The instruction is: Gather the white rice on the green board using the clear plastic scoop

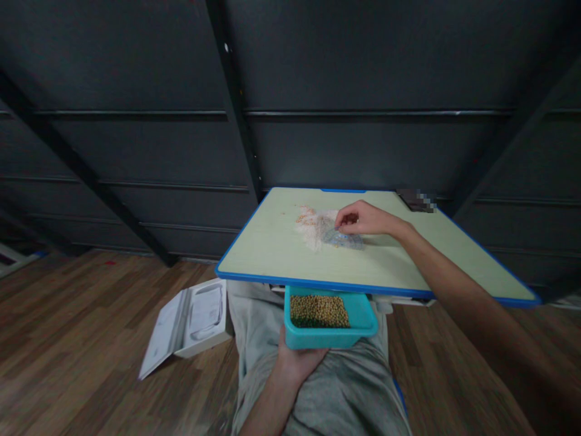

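Note:
My left hand (pixel 297 357) supports a teal plastic box (pixel 336 339) from below, over my lap and against the table's front edge. Inside the box lie yellowish beans (pixel 320 307), with a strip of small green ones along the near side. Above the table, my right hand (pixel 356 219) has its fingers pinched together on a thin, see-through plastic piece (pixel 345 240), perhaps a small bag or sheet. That piece touches a spread pile of white grains (pixel 311 233). Orange bits (pixel 306 213) are mixed in at the pile's far left side.
The pale table (pixel 258 248) has a raised blue edge. A dark flat object (pixel 411 201), partly pixelated, lies at its far right corner. An opened white box (pixel 202 321) sits on the wooden floor to the left. A dark panelled wall (pixel 363 151) stands behind the table.

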The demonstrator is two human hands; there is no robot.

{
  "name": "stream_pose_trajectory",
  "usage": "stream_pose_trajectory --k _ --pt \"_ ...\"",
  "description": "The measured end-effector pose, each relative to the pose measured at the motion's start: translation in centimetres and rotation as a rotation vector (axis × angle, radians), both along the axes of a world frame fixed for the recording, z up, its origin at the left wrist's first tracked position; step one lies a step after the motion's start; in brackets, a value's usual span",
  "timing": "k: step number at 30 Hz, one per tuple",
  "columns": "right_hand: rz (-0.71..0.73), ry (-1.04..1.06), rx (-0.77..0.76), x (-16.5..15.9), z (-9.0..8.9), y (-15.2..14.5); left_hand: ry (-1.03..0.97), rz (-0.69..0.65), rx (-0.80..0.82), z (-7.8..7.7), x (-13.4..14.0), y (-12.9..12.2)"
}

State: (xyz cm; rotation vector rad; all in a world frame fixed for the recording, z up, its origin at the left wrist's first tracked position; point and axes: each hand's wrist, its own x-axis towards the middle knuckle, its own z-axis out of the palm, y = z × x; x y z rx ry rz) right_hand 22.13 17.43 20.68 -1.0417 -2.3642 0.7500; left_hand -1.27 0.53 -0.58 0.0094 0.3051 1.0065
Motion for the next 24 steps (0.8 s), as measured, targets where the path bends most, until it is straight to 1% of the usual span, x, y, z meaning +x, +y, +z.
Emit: stream_pose_trajectory --k 4,8,13,17,19,24 --pt "0.021 -0.001 -0.032 -0.2 0.3 -0.4 -0.016 0.002 -0.001 0.4 0.0 -0.1" --pt "0.049 0.018 -0.098 -0.4 0.5 -0.7 -0.018 0.003 -0.002 0.6 0.0 -0.1" --pt "0.075 0.007 -0.13 -0.7 0.1 -0.6 -0.026 0.014 -0.011 0.4 0.1 -0.2" --pt "0.142 0.006 -0.15 -1.5 -0.4 -1.0 -0.053 0.022 0.031 0.3 0.0 -0.2" --pt "0.175 0.01 -0.201 -2.1 -0.5 -1.5 -0.059 0.038 0.039 0.0 0.0 -0.1" --pt "0.261 -0.009 -0.415 -3.1 -0.7 -2.4 -0.064 0.094 0.046 -0.4 0.1 0.2"
